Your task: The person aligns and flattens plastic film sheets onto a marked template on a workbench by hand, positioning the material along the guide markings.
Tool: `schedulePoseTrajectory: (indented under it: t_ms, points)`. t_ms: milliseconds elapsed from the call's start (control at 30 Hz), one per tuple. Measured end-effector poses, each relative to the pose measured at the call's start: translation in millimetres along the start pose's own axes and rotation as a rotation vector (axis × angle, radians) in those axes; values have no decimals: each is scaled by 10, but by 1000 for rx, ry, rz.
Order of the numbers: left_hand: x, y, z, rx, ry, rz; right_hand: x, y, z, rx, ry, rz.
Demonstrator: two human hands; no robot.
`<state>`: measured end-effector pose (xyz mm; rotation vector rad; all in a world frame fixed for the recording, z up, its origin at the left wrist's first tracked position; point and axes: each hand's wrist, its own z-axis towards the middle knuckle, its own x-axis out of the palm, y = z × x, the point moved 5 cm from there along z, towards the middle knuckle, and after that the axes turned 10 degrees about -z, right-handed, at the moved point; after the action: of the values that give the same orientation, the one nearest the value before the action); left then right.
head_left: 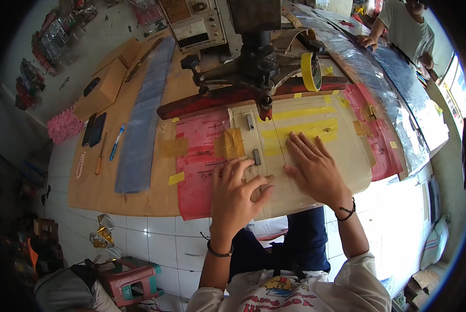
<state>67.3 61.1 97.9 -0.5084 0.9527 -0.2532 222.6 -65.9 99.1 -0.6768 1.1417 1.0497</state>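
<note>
My right hand lies flat on a pale translucent sheet, fingers stretched toward strips of yellow tape. My left hand is spread over the left part of that sheet and the edge of a red sheet. One of its fingertips is beside a small grey block; whether they touch I cannot tell. A second grey block sits farther back. Above the sheet hangs a dark machine head with a red bar and a small red tip.
A roll of yellow tape hangs on the machine's arm. On the wooden table at left lie a bluish plastic strip, a blue pen, a wooden-handled tool and phones. Another person stands at the right back.
</note>
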Motion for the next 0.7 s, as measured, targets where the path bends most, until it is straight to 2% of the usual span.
schedulePoseTrajectory:
  t_ms: [133, 233, 333, 367, 467, 567, 700]
  points:
    - [3, -19, -4, -6, 15, -15, -15, 38, 5, 67, -40, 32]
    - [-3, -10, 17, 9, -10, -4, -63, 146, 110, -12, -2, -56]
    - [10, -4, 0, 20, -9, 7, 160, 329, 266, -149, -73, 10]
    - [7, -2, -6, 21, -5, 13, 229, 347, 303, -153, -57, 119]
    - [-6, -1, -8, 45, -12, 23, 216, 296, 312, -204, -32, 145]
    - [-4, 5, -18, 28, 3, 24, 105, 244, 139, -107, -18, 10]
    - [12, -15, -34, 22, -27, 1, 55, 56, -19, 16, -8, 28]
